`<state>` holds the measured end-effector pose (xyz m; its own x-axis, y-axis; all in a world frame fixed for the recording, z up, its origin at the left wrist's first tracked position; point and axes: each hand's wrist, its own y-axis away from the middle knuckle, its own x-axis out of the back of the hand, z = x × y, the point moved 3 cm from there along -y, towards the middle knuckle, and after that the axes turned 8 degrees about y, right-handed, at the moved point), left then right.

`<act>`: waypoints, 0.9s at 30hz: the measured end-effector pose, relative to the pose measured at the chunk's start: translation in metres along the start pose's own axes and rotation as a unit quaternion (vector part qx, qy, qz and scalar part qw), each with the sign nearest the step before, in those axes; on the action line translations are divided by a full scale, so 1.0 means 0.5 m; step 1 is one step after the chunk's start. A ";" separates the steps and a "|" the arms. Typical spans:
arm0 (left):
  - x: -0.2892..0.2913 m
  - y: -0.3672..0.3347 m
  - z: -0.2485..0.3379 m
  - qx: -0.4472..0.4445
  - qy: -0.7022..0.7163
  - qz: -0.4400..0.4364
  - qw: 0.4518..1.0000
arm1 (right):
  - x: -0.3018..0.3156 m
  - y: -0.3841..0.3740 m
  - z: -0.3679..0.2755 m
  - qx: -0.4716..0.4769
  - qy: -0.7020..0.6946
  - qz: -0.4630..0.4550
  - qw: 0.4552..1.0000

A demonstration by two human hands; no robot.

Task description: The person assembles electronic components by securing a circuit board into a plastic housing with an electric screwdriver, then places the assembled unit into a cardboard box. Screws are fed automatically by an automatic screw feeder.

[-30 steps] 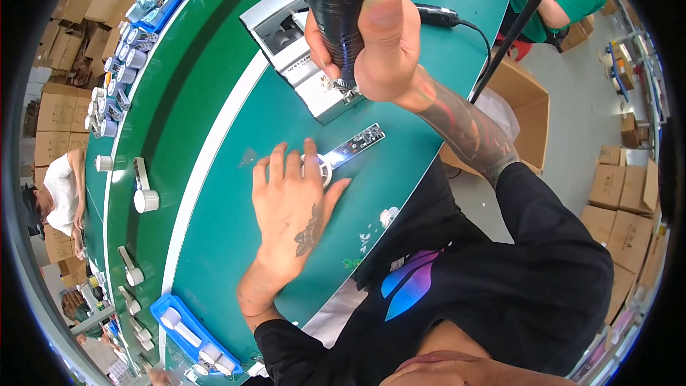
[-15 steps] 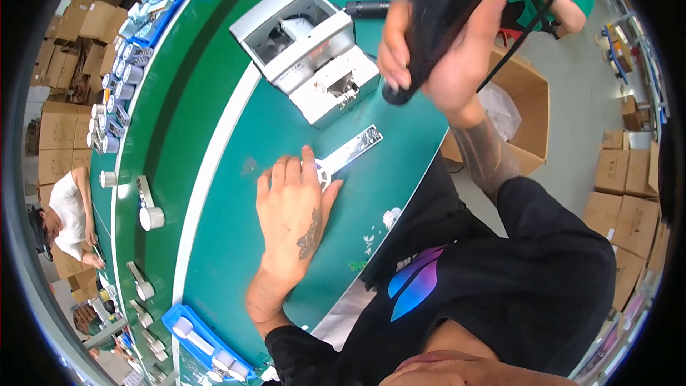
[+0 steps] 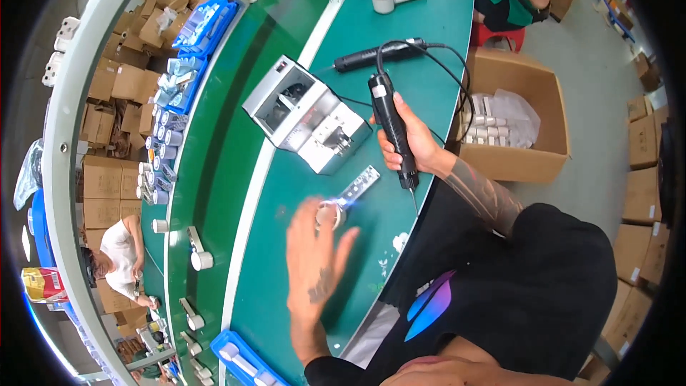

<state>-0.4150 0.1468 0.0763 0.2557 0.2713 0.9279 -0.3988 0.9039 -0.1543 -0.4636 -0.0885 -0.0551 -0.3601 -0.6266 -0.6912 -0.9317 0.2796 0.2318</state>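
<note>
My right hand (image 3: 418,139) is wrapped round a black electric screwdriver (image 3: 394,125), whose thin bit points down beside the table's near edge. A white measuring scoop with a flat handle (image 3: 359,186) lies on the green table, and small parts show along the handle. Blurred by motion, my left hand (image 3: 314,261) has its fingers apart at the scoop's round cup; whether they touch it I cannot tell. Beyond the scoop stands a grey and white screw feeder (image 3: 314,114). A second black electric screwdriver (image 3: 379,56) lies behind the feeder.
Several similar scoops (image 3: 384,0) lie at the table's far end. A cardboard box (image 3: 514,161) with white pieces stands at the right. To the left runs a green conveyor belt (image 3: 214,193) carrying scoops. A blue tray (image 3: 227,343) sits at lower left. Other people sit nearby.
My right hand has lowered the screwdriver from high near the camera toward the table, bit downward. My left hand's fingers have spread at the scoop's cup. The whole view has shifted.
</note>
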 end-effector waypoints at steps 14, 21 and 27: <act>-0.547 0.176 0.055 0.245 0.200 -0.226 0.921 | 0.080 -0.002 -0.023 0.126 -0.062 0.016 0.990; -0.779 0.167 -0.177 0.384 0.270 -0.251 0.847 | 0.034 0.010 -0.015 0.140 -0.055 -0.022 0.988; -0.770 0.225 -0.098 0.242 0.251 -0.258 0.901 | 0.043 -0.014 -0.005 0.059 -0.145 -0.060 0.986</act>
<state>-0.5151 0.1603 -0.3151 0.8352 0.0819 0.5439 -0.4191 0.7350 0.5330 -0.4650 -0.1055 -0.0698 -0.2030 -0.4308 -0.8793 -0.9483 0.3102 0.0670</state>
